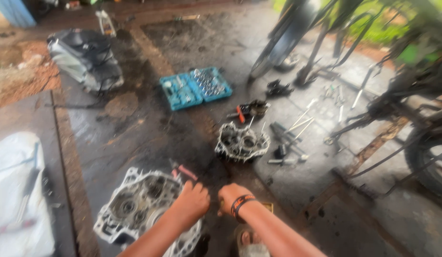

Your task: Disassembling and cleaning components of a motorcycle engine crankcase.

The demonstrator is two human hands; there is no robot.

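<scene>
Big crankcase half [145, 209] flat on the oily floor [135, 128], lower left. Left hand [192, 202] curled shut on its right rim, right hand [229, 197] fisted just beside; contents hidden. Looks like teardown, mid-step. Needs a steady grip next, probably.

We see both forearms bare, with no sleeves reaching into view; our right hand [229, 196] has a dark wristband with orange markings around the wrist; our left hand [192, 202] wears nothing; neither hand is gloved.
</scene>
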